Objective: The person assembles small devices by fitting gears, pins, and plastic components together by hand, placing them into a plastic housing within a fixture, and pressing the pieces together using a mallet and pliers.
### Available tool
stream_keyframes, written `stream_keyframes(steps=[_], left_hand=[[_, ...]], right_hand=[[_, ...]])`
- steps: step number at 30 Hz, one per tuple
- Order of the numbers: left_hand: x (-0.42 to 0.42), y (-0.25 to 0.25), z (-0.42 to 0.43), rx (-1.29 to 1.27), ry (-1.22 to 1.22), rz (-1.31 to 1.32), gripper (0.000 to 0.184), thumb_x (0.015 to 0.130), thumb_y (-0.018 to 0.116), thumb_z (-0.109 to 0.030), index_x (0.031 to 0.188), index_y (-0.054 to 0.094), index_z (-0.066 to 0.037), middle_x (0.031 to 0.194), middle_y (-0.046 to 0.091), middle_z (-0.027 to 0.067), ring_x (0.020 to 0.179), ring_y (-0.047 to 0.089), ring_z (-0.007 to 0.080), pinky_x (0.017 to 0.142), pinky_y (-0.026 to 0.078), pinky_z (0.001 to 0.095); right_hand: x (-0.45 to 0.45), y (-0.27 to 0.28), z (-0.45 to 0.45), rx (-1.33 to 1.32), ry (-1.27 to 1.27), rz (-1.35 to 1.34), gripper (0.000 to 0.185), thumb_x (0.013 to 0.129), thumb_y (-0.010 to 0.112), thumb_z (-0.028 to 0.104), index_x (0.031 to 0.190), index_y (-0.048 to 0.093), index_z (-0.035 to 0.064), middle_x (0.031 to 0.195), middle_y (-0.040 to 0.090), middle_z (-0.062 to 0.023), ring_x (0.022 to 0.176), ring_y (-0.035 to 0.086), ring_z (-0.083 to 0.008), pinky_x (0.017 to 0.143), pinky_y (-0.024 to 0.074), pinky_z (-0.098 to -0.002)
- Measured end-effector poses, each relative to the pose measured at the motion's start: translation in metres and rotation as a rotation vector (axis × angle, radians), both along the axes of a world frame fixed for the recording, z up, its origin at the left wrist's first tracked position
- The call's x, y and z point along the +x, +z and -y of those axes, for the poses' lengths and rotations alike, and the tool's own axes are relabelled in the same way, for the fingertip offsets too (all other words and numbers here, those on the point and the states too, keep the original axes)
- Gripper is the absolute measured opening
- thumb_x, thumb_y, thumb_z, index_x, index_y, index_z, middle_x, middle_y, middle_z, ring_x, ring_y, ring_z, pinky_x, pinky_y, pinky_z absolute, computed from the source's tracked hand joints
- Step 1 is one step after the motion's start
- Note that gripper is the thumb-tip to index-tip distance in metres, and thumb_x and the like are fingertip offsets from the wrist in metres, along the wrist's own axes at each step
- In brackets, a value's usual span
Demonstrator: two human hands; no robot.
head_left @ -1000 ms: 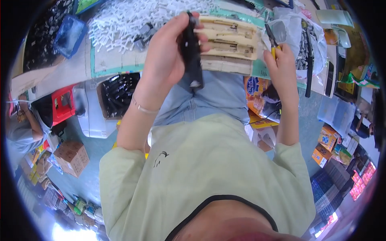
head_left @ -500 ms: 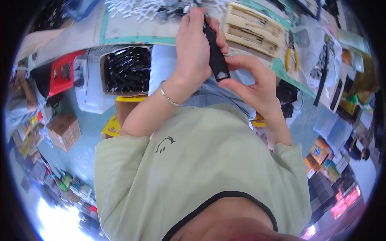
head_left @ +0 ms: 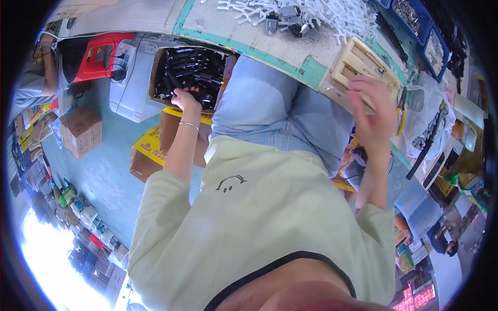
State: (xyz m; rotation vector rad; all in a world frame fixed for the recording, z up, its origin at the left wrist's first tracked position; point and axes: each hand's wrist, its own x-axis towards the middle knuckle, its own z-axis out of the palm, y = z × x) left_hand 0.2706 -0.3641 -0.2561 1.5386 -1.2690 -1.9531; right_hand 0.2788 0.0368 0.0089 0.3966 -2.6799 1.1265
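My left hand (head_left: 188,99) is at the near edge of a cardboard box (head_left: 153,83) full of black parts (head_left: 189,65). Its fingers are curled on a long black part (head_left: 206,95) lying over the others, though the grip is partly hidden. My right hand (head_left: 372,111) hangs over the table's front edge with its fingers apart and nothing in them. Just beyond it lies a cream slotted tray (head_left: 345,63), and yellow-handled pliers (head_left: 401,122) are to its right, partly hidden.
White branched pieces (head_left: 332,15) and small grey metal parts (head_left: 289,11) lie on the table (head_left: 228,23). Blue bins (head_left: 426,33) stand back right, near a plastic bag (head_left: 423,103). Left are a red stool (head_left: 96,57), a grey-white container (head_left: 132,83) and another person's arm (head_left: 50,67).
My left hand has carried the black part from above the table to the box at left. My right hand has left that part and moved right. The view has turned.
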Motion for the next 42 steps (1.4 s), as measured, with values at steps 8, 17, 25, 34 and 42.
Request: stream_keyframes(steps=[8, 17, 25, 34, 42], left_hand=[[-0.019, -0.093, 0.009, 0.31, -0.549, 0.322, 0.03, 0.073, 0.077, -0.029, 0.078, 0.06, -0.005, 0.067, 0.058, 0.0077, 0.051, 0.055, 0.0191, 0.045, 0.047, 0.0273], [-0.013, -0.036, 0.015, -0.006, -1.043, 0.489, 0.029, 0.072, 0.066, -0.016, 0.097, 0.061, -0.003, 0.073, 0.062, 0.0089, 0.052, 0.053, 0.0167, 0.044, 0.042, 0.0306], [-0.03, -0.09, -0.014, -0.224, -1.188, 0.253, 0.061, 0.066, 0.067, -0.001, 0.125, 0.052, -0.006, 0.098, 0.063, 0.0086, 0.087, 0.059, 0.0181, 0.079, 0.047, 0.0283], [-0.009, -0.077, -0.014, -0.907, -1.417, 0.504, 0.026, 0.073, 0.068, -0.036, 0.083, 0.07, -0.013, 0.08, 0.067, 0.0138, 0.079, 0.066, 0.0313, 0.07, 0.052, 0.0391], [-0.016, -0.115, 0.013, -0.853, -1.709, 0.5, 0.023, 0.069, 0.068, -0.025, 0.083, 0.065, -0.008, 0.085, 0.068, 0.0101, 0.08, 0.066, 0.0238, 0.075, 0.051, 0.0345]], right_hand=[[-0.009, 0.009, -0.024, 0.018, -0.143, -0.002, 0.01, 0.08, 0.066, 0.004, 0.089, 0.063, 0.0016, 0.093, 0.066, -0.0086, 0.089, 0.061, -0.0209, 0.079, 0.0463, -0.0293], [-0.009, 0.009, -0.027, 0.061, -0.157, 0.081, 0.009, 0.079, 0.066, 0.004, 0.088, 0.063, 0.0013, 0.091, 0.065, -0.0089, 0.087, 0.062, -0.0217, 0.078, 0.0466, -0.0295], [-0.016, 0.019, -0.021, 0.129, -0.108, 0.062, 0.01, 0.081, 0.064, 0.003, 0.09, 0.063, 0.0, 0.093, 0.065, -0.0094, 0.089, 0.061, -0.0205, 0.08, 0.0458, -0.0279], [-0.036, 0.021, -0.061, 0.068, -0.314, 0.004, 0.01, 0.082, 0.065, 0.008, 0.089, 0.064, 0.0007, 0.088, 0.065, -0.0078, 0.084, 0.062, -0.0192, 0.074, 0.0463, -0.0271], [-0.097, -0.008, -0.097, 0.582, -0.357, -0.1, 0.023, 0.078, 0.063, 0.012, 0.099, 0.063, 0.0037, 0.096, 0.063, -0.0129, 0.092, 0.058, -0.0291, 0.077, 0.0492, -0.0391]])
